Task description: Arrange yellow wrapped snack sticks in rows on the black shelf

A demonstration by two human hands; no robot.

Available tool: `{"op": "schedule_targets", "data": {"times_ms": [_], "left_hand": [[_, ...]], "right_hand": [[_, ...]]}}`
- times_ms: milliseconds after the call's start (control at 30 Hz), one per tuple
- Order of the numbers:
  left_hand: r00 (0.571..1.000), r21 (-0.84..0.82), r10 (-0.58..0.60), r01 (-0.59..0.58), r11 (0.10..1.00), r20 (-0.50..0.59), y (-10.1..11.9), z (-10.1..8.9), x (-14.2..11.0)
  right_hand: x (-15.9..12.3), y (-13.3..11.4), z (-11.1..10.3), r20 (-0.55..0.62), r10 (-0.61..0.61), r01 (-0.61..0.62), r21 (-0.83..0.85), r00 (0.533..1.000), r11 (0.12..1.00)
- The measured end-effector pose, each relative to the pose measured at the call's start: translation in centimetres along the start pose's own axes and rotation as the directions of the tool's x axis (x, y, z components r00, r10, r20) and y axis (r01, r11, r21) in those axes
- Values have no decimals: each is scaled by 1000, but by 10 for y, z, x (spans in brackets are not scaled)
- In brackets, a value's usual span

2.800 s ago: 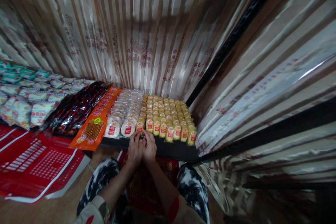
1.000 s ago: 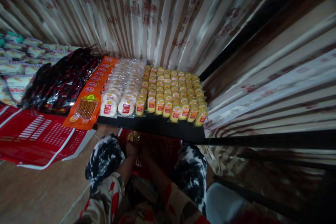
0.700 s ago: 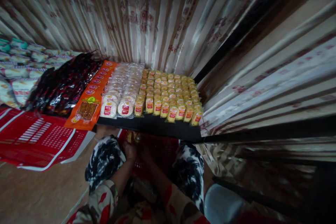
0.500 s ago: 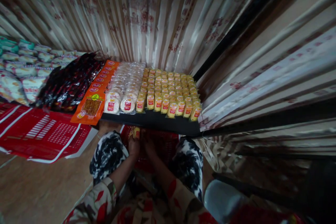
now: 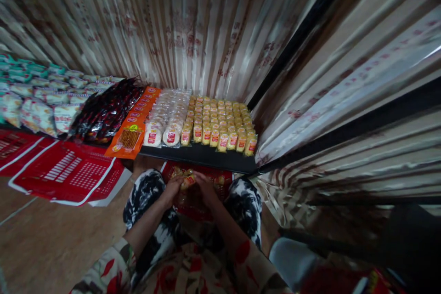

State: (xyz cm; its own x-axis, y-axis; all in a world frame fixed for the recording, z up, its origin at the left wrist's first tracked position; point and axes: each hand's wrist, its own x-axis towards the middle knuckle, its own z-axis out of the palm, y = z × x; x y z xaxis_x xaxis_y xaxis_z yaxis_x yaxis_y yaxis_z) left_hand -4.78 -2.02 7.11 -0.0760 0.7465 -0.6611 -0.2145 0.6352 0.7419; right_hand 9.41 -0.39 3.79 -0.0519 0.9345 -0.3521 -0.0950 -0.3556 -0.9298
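Observation:
Between my knees is a red basket (image 5: 222,175) holding several yellow wrapped snack cakes. Above it my left hand (image 5: 172,188) is closed on a small yellow packaged snack cake (image 5: 188,182) with a red label. My right hand (image 5: 204,186) meets the other end of this packet, its fingers against the wrapper; shadow hides part of the grip. Rows of similar yellow packaged cakes (image 5: 223,141) stand on the black shelf (image 5: 206,156) just beyond my hands. Left of them are clear-wrapped round white cakes (image 5: 171,136).
An orange snack packet (image 5: 127,140), dark glossy packets (image 5: 103,115) and white-and-green bags (image 5: 37,96) line the shelf leftward. Red shopping baskets (image 5: 69,170) stand at the left below it. A pleated printed curtain (image 5: 193,32) hangs behind, with black bars (image 5: 292,46) at the right.
The snack cake in my left hand has moved right and turned toward the middle. My right hand has come up from the dark basket to meet it. The view has shifted left.

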Motion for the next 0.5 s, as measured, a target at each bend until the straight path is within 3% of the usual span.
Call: {"op": "schedule_targets", "data": {"times_ms": [100, 233, 367, 500], "left_hand": [[998, 26, 16, -17, 1000, 55, 12, -3, -7], [980, 20, 170, -173, 985, 99, 23, 0, -14], [955, 30, 288, -291, 956, 72, 32, 6, -17], [915, 85, 402, -403, 911, 31, 40, 10, -14]], "right_hand": [[-9, -3, -3, 28, 42, -43, 21, 999, 999], [-22, -10, -7, 92, 39, -44, 61, 995, 997], [-32, -22, -6, 144, 16, -27, 77, 989, 997], [-34, -36, -1, 113, -32, 28, 35, 993, 999]]}}
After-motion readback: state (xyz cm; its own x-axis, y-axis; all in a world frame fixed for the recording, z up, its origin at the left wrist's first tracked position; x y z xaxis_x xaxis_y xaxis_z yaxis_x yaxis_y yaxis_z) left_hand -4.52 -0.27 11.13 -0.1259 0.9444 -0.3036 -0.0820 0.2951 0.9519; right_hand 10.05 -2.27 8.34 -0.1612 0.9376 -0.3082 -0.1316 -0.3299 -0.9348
